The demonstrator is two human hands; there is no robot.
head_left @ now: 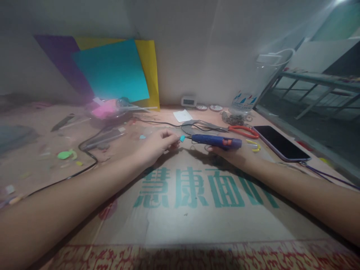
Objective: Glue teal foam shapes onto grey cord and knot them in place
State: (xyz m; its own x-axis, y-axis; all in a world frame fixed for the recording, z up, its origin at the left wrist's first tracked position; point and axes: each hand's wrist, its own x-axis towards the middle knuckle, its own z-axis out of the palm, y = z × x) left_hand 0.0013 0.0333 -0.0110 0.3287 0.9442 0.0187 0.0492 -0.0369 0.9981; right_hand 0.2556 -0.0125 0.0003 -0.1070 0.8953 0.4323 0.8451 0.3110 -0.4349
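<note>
Between the fingertips of my left hand (163,144) is a small turquoise piece (182,138), pinched at its edge. My right hand (233,153) is wrapped round a dark blue hot glue gun (215,141) from below. The gun points left, and its metal nozzle meets or nearly meets the turquoise piece; I cannot tell whether they touch. Another light-blue scrap (142,137) lies on the table behind my left wrist. Both hands are above a pale sheet with green printed characters (176,187). My right fingers are partly hidden under the gun.
Scissors with red handles (243,131) lie behind the glue gun. A phone (281,142) is at the right, a clear plastic cup (244,97) behind it. Coloured sheets (112,71) lean on the wall. A black cord (84,150) and scraps, one green (64,155), lie left.
</note>
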